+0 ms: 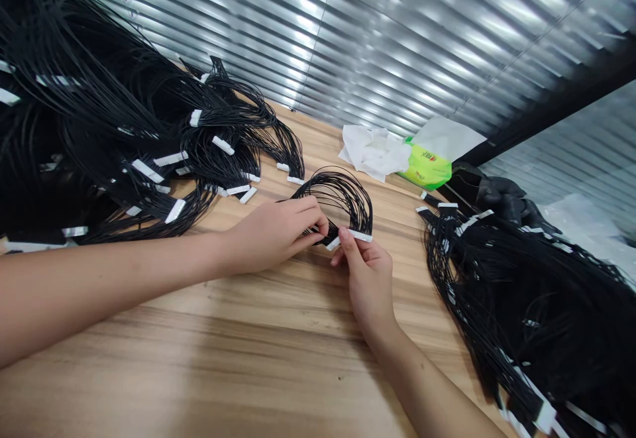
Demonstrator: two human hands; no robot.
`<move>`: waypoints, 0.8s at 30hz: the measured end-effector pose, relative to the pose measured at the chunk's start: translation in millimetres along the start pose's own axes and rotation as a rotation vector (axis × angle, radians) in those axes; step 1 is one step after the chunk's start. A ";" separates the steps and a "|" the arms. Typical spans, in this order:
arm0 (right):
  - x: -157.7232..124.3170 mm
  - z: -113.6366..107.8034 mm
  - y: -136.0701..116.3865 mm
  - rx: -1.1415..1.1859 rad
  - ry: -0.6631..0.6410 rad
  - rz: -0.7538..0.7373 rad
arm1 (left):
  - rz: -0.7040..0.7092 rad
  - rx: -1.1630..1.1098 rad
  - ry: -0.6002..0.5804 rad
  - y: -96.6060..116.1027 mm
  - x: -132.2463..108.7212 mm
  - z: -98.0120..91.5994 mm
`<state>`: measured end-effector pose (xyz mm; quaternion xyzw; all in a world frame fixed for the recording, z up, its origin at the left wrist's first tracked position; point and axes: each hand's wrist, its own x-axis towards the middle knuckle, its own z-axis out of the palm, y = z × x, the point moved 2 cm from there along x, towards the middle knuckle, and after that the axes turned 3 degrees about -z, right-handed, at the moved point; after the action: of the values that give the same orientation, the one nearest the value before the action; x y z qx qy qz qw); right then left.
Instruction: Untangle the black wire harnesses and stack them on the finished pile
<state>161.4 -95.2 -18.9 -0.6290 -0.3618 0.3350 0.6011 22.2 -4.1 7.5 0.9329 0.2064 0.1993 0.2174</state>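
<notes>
Between my hands a wire harness (366, 203) of many thin black wires is bent into a loop above the wooden table. Thumb and fingers of my left hand (293, 229) pinch its wires near one end. My right hand (365, 266) is closed on the white connector (360, 235) at the other end, thumb on top. A second white connector (333, 244) shows close beside it, between the two hands. My fingertips partly hide where the wires meet the connectors.
A large heap of black wire harnesses (124, 107) with white connectors lies at the left. Another heap (536, 305) covers the right side. Crumpled tissues (372, 150) and a green tissue pack (426, 165) lie at the back, before a corrugated metal wall (358, 47).
</notes>
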 end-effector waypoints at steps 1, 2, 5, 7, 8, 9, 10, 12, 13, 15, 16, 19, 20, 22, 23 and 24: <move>0.2 -0.2 0.5 0.007 -0.001 -0.001 | 0.040 0.049 0.030 0.2 0.3 -0.5; 0.6 -0.7 1.1 0.018 0.003 -0.001 | 0.088 0.104 0.070 0.5 0.5 -1.5; 2.9 -3.2 3.2 0.112 0.049 -0.002 | 0.290 0.260 0.235 2.7 -1.0 -6.5; 4.7 -4.9 4.5 0.219 0.087 0.012 | 0.470 0.313 0.302 5.6 -3.5 -8.9; 5.6 -5.4 4.7 0.271 0.103 0.019 | 0.561 0.325 0.306 7.3 -5.0 -9.2; 6.2 -5.6 4.6 0.315 0.115 0.027 | 0.639 0.331 0.293 8.7 -6.3 -8.9; 6.7 -5.5 4.3 0.350 0.124 0.037 | 0.697 0.337 0.268 9.9 -7.3 -8.0; 7.1 -4.9 3.0 0.392 0.142 0.062 | 0.754 0.343 0.223 11.1 -8.5 -5.8; 7.1 -4.5 2.4 0.403 0.149 0.080 | 0.759 0.342 0.211 11.2 -8.8 -4.8; 6.7 -3.9 1.6 0.407 0.164 0.115 | 0.755 0.319 0.197 10.8 -9.3 -3.0; 6.4 -3.8 1.4 0.400 0.170 0.125 | 0.743 0.296 0.193 10.2 -9.4 -2.5; 5.3 -3.9 2.0 0.370 0.154 0.123 | 0.632 0.242 0.223 6.5 -8.5 -3.7; 5.0 -3.9 2.4 0.364 0.143 0.112 | 0.572 0.238 0.252 4.8 -7.6 -4.9; 4.8 -4.1 3.2 0.351 0.132 0.084 | 0.439 0.260 0.313 1.2 -5.2 -7.8; 4.7 -4.3 3.5 0.343 0.133 0.071 | 0.375 0.274 0.331 -0.6 -3.8 -8.9; 4.7 -4.5 3.8 0.333 0.138 0.060 | 0.312 0.283 0.337 -2.4 -2.3 -9.7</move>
<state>167.8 -93.6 -22.4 -0.5527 -0.2403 0.3639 0.7102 15.1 0.0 13.7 0.9282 0.1191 0.3521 0.0143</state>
